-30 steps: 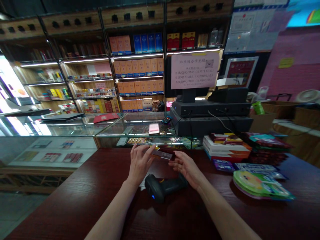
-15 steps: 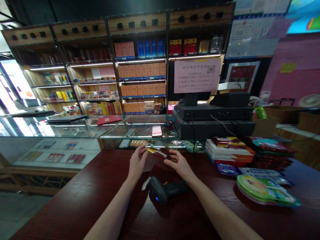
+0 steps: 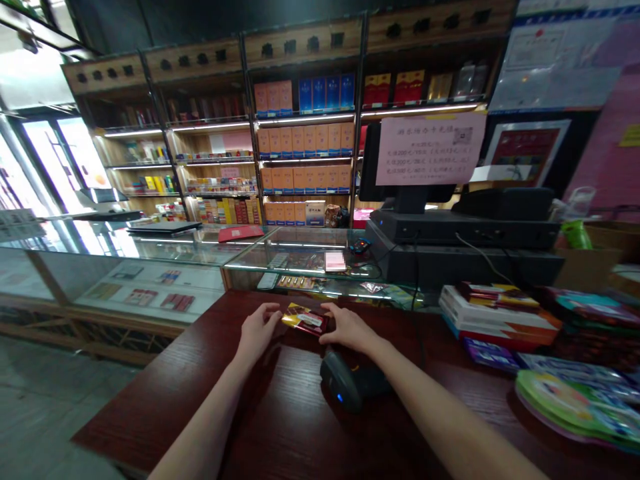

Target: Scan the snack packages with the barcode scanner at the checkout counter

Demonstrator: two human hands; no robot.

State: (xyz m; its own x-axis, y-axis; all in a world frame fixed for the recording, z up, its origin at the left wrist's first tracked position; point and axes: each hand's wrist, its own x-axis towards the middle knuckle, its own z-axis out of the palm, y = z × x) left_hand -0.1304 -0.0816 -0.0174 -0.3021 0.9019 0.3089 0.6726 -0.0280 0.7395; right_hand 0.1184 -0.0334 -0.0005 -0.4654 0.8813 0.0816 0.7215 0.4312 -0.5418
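Observation:
A small flat packet in shiny red and yellow wrapping (image 3: 306, 319) is held between my two hands above the dark wooden counter. My left hand (image 3: 259, 331) pinches its yellow end between thumb and fingers. At the red end, my right hand (image 3: 349, 328) grips the edge with thumb and fingertips. The packet's broad printed face is turned up toward me, its lettering too blurred to read. Just below my right hand and forearm lies a black barcode scanner (image 3: 345, 380) with a blue light; my forearm hides part of its handle.
To the right, a stack of boxes (image 3: 495, 319) carries more red and yellow packets. Beside it lie a purple packet (image 3: 490, 353) and green round-ended packages (image 3: 565, 407). A glass display case (image 3: 300, 250) and a monitor with a paper sign (image 3: 430, 150) stand beyond the wooden counter (image 3: 165, 413).
The packet has turned from nearly edge-on to showing its printed face. Both hands still hold its ends. My view has swung left, shifting the surroundings rightward.

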